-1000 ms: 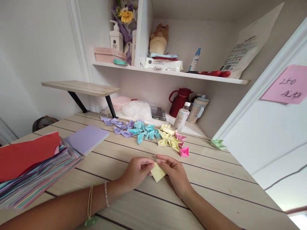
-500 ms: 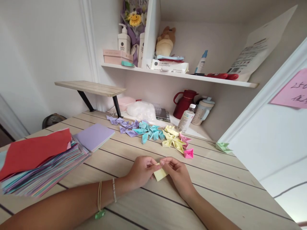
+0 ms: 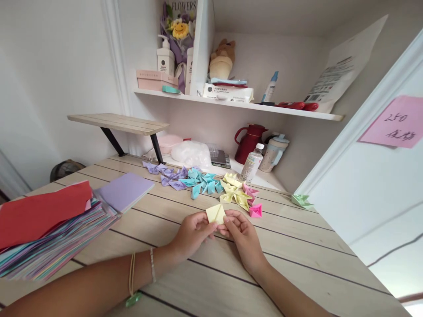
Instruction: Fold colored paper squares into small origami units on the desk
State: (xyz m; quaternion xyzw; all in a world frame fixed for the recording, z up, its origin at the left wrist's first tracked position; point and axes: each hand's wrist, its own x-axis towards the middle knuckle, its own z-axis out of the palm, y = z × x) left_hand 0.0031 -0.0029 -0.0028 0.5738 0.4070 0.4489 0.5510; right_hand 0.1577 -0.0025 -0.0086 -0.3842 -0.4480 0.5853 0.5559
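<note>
A small folded square of pale yellow origami paper (image 3: 215, 213) is held up just above the wooden table. My left hand (image 3: 194, 233) pinches its lower left side between thumb and fingers. On the lower right side, my right hand (image 3: 239, 233) grips it the same way. A crease line runs across the face of the paper. Just beyond the hands lie folded paper pieces in groups: yellow ones (image 3: 234, 193), turquoise ones (image 3: 203, 182), purple ones (image 3: 175, 177) and pink ones (image 3: 255, 211).
At the left, a stack of coloured paper (image 3: 59, 237) lies under a red sheet (image 3: 42, 213), beside a purple paper pad (image 3: 125, 189). A bottle (image 3: 252, 165), a red jug (image 3: 250, 143) and a tumbler (image 3: 273, 154) stand at the back. One green folded piece (image 3: 301, 200) sits at the right edge.
The yellow paper has been raised and turned so its creased face shows above my fingertips. Both hands have shifted their grip to its lower edge. The camera view has moved slightly.
</note>
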